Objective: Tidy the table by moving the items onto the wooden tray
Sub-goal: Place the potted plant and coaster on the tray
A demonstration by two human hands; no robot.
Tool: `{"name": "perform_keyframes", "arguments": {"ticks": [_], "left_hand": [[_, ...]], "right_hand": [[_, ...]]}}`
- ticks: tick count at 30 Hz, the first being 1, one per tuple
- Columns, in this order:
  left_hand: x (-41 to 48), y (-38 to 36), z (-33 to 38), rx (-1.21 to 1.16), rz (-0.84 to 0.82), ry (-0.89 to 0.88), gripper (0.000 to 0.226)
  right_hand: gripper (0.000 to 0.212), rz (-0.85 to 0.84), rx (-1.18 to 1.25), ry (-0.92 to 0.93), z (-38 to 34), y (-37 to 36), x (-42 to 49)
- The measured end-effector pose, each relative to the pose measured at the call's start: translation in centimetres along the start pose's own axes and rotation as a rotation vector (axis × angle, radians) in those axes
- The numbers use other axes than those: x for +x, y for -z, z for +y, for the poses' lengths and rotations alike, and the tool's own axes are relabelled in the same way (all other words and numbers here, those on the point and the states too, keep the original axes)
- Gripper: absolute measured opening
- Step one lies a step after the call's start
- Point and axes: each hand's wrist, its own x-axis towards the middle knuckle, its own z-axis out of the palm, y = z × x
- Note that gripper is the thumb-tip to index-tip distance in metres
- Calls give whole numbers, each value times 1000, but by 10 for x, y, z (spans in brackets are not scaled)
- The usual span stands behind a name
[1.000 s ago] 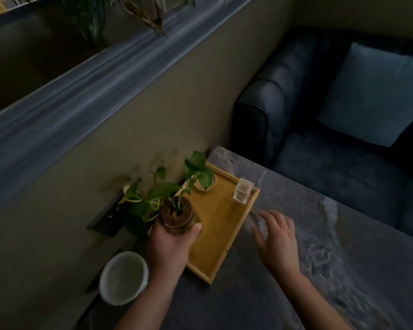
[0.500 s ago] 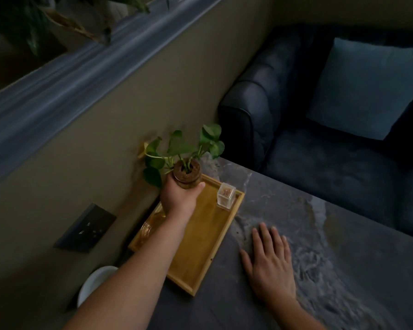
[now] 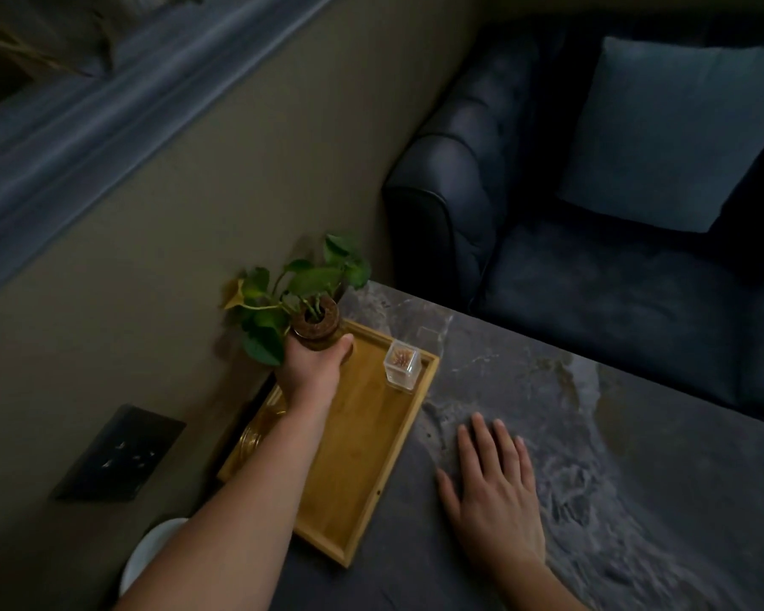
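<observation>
A wooden tray [image 3: 362, 438] lies on the grey marble table [image 3: 548, 390], along the wall side. My left hand [image 3: 312, 366] grips a small potted plant [image 3: 314, 319] with green leaves at the tray's far left corner. Whether the pot touches the tray I cannot tell. A clear toothpick holder [image 3: 402, 365] stands in the tray's far right corner. A glass item [image 3: 256, 434] sits at the tray's left edge, partly hidden by my forearm. My right hand [image 3: 492, 487] rests flat on the table, fingers spread, just right of the tray.
A dark blue sofa [image 3: 592, 266] with a light blue cushion [image 3: 675, 134] stands beyond the table's far edge. A white bin [image 3: 151, 553] sits on the floor at lower left. A black wall socket [image 3: 120, 454] is on the beige wall beside the tray.
My left hand carried the plant from the tray's near left side to its far left corner. My right hand settled flat on the table.
</observation>
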Motion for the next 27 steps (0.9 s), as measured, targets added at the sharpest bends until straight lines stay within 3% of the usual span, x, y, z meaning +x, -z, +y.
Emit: {"name": "perform_keyframes", "arguments": {"ticks": [12, 27], "left_hand": [[0, 4, -10, 34, -17, -32, 82], [2, 4, -13, 80, -42, -41, 80]], "right_hand": [[71, -20, 10, 5, 1, 1, 0], [73, -45, 12, -6, -1, 5, 0]]}}
